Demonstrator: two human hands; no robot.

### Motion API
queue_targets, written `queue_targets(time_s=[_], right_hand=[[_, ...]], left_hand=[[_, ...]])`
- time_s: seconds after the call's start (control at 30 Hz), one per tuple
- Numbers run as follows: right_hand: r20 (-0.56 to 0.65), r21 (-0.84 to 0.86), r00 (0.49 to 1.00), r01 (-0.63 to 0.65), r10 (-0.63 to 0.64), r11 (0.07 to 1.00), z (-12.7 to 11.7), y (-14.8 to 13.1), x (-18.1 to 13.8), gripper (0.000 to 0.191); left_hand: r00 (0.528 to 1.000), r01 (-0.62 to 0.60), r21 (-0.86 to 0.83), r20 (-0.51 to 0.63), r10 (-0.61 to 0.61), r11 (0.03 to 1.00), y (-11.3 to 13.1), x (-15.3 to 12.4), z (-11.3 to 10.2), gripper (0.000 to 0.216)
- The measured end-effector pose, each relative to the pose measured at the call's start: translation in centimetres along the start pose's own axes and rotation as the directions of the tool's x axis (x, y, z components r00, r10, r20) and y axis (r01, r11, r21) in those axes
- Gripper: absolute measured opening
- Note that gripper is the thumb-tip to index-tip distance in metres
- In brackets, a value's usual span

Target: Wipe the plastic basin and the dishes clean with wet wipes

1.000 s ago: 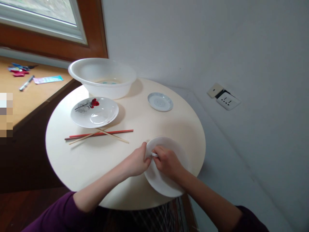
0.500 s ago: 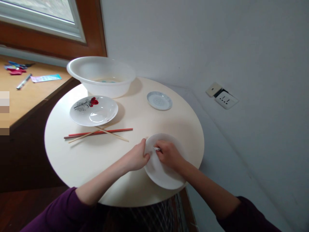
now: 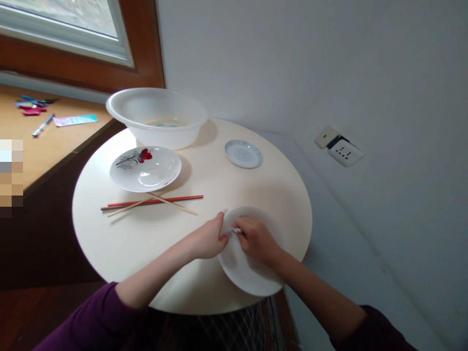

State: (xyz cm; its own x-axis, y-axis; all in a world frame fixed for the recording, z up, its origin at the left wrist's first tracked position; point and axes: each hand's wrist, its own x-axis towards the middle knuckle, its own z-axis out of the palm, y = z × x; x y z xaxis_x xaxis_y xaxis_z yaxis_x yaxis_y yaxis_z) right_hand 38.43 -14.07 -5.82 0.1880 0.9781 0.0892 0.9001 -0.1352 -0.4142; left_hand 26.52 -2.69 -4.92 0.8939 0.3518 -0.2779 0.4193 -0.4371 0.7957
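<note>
My left hand (image 3: pixel 212 237) grips a plain white plate (image 3: pixel 252 279) by its left rim, thumb over the edge. The plate is tilted and held at the front right of the table. My right hand (image 3: pixel 257 241) is closed over the inner side of the plate. A small white wad (image 3: pixel 237 230) pokes out of its fingers; whether it is cloth or paper I cannot make out. The right hand and forearm cover part of the plate.
On the round white table (image 3: pixel 175 285) are crossed red and pale chopsticks (image 3: pixel 175 199), a flowered bowl (image 3: pixel 164 170), a small patterned saucer (image 3: pixel 243 154) and a white basin (image 3: pixel 161 134) holding some liquid. A wooden desk (image 3: pixel 73 139) adjoins at left; the wall (image 3: pixel 395 204) is at right.
The view has shifted slightly, so everything sits a little further right. The plate's near edge is slightly lower. Both hands keep their hold.
</note>
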Motion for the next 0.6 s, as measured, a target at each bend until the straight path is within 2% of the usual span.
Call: queue_targets(time_s=[0.1,0.27,0.33,0.47,0.6], right_hand=[[-0.004,0.007,0.999,-0.031,0.032,0.999,-0.3,-0.3,0.0,0.016],[0.212,0.249,0.977,-0.052,-0.002,0.967,-0.9,-1.3,-1.1,0.020],[0.213,0.220,0.977,-0.032,-0.016,0.975,-1.0,-1.3,-1.1,0.019],[0.119,0.055,0.992,0.030,-0.037,0.998,-0.9,-1.2,-0.7,0.017],[0.166,0.061,0.984,0.053,-0.062,0.997,-0.6,-1.4,-1.0,0.017]], left_hand=[[1.000,-0.003,0.003,0.003,0.003,1.000,-0.1,0.1,0.0,0.033],[0.996,0.026,0.025,-0.091,-0.023,0.999,-0.5,0.2,0.8,0.024],[0.993,0.042,0.051,-0.109,-0.036,0.998,-0.5,0.2,1.1,0.023],[0.993,0.047,0.095,-0.112,-0.036,0.994,-0.2,0.3,1.1,0.024],[0.991,0.080,0.145,-0.120,-0.063,0.986,0.0,0.3,1.1,0.025]])
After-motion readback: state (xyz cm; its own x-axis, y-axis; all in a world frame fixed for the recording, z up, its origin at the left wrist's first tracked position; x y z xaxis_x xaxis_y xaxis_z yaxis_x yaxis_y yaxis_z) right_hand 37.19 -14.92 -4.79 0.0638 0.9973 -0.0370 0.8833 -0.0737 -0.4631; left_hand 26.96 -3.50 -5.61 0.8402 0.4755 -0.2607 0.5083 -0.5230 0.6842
